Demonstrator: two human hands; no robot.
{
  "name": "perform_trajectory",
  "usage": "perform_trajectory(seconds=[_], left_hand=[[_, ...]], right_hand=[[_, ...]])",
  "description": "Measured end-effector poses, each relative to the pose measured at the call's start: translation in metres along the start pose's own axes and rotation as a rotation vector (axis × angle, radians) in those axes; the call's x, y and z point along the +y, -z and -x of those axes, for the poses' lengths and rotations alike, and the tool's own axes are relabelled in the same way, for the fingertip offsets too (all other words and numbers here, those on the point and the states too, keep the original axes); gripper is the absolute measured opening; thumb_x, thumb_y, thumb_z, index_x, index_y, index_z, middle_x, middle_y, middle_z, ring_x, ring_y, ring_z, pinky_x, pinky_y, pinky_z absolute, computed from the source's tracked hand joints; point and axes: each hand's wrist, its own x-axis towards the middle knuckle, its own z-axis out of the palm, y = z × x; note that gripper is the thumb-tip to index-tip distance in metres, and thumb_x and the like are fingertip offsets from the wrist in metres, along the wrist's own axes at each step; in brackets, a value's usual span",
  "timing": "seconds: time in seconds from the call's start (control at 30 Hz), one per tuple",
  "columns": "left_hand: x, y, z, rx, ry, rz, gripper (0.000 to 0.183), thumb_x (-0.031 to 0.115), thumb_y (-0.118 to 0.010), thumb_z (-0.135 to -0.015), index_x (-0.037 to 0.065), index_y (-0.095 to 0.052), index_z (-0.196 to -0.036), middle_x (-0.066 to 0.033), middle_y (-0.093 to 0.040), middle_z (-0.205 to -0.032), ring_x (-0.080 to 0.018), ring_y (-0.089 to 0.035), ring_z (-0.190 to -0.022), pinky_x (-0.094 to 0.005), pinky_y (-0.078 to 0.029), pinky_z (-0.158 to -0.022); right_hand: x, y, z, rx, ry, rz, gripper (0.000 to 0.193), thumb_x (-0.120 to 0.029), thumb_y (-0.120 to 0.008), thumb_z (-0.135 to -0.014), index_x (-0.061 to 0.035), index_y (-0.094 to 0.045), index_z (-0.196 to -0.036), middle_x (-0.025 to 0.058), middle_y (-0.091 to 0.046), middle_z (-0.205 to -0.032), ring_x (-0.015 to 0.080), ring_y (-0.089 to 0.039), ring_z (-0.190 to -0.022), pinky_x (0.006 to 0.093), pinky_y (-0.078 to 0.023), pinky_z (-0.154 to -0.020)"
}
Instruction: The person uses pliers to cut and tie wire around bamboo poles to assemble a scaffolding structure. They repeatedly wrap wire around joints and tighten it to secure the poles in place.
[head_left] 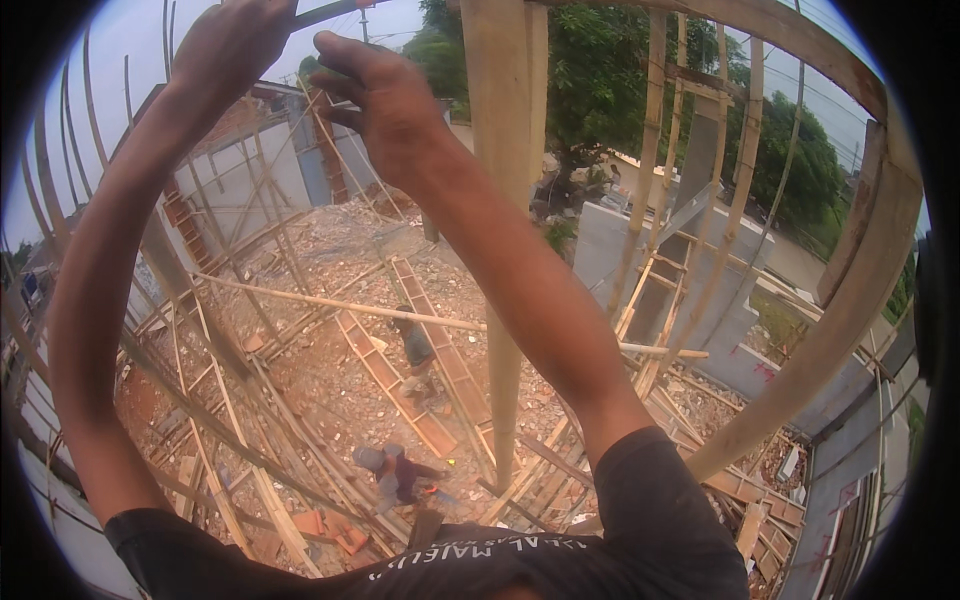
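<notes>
Both arms rise from the lower edge of the frame toward its top, seen from high up in a timber scaffold. The left hand (pixel 228 45) sits at the upper left, its fingers curled over at the very rim of the picture; what they close on is cut off, so I cannot tell what it holds. The right hand (pixel 385 100) is just beside it, upper centre, fingers bent and drawn together near a thin rod (pixel 330 12) that curves along the top edge — whether it actually grips the rod I cannot tell. Immediately right of that hand a pale wooden post (pixel 505 180) runs down the middle of the frame, and a broad wooden beam (pixel 850 300) bends down the right side. A long horizontal pole (pixel 400 312) crosses the centre, behind the right forearm. Far below lies rubble-strewn ground (pixel 330 390) with wooden formwork frames (pixel 395 385) laid across it. Two other people are down there: one standing by the frames in the middle (pixel 415 348), one crouched lower in the frame (pixel 392 472). Grey block walls (pixel 245 185) stand at the upper left, and green trees (pixel 600 80) fill the upper right behind the poles.
</notes>
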Motion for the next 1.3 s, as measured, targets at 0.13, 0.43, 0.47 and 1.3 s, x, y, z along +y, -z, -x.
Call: perform_trajectory(seconds=[0.13,0.43,0.47,1.3], left_hand=[[0.016,-0.017,0.002,0.061,0.179,0.231,0.033,0.014,-0.062,-0.089,0.004,-0.05,-0.118,-0.0185,-0.066,-0.097,-0.036,-0.068,-0.087,-0.046,-0.057,-0.069],[0.003,0.06,-0.01,-0.399,0.232,0.831,0.056,0.023,-0.075,-0.072,-0.004,-0.051,-0.115,-0.0198,-0.069,-0.096,-0.0281,-0.071,-0.072,-0.035,-0.055,-0.055],[-0.012,0.066,-0.014,-0.544,0.218,0.854,0.058,0.025,-0.076,-0.071,-0.004,-0.051,-0.115,-0.0204,-0.069,-0.095,-0.0274,-0.071,-0.071,-0.0341,-0.055,-0.054],[0.02,0.019,-0.011,-0.943,0.521,1.656,0.033,0.028,-0.076,-0.08,0.005,-0.052,-0.078,-0.0005,-0.046,-0.058,-0.0087,-0.047,-0.046,-0.027,-0.038,-0.04]], right_hand=[[0.04,-0.025,-0.089,0.269,0.383,-0.064,0.021,-0.026,-0.05,-0.097,-0.0085,-0.06,-0.098,0.0059,-0.061,-0.089,0.0177,-0.059,-0.079,0.0307,-0.046,-0.059],[0.026,-0.034,-0.102,0.279,-0.077,-0.546,0.021,-0.018,-0.043,-0.098,-0.0067,-0.06,-0.098,0.0068,-0.062,-0.09,0.0195,-0.063,-0.08,0.0373,-0.053,-0.064],[0.024,-0.047,-0.103,0.193,-0.037,-0.611,0.021,-0.017,-0.042,-0.098,-0.0059,-0.06,-0.1,0.0076,-0.062,-0.091,0.0201,-0.063,-0.083,0.0374,-0.053,-0.066],[0.04,0.059,0.056,-0.091,-0.109,0.019,0.045,-0.039,-0.063,-0.091,-0.002,-0.064,-0.117,0.0087,-0.061,-0.125,0.0196,-0.055,-0.115,0.0358,-0.043,-0.095]])
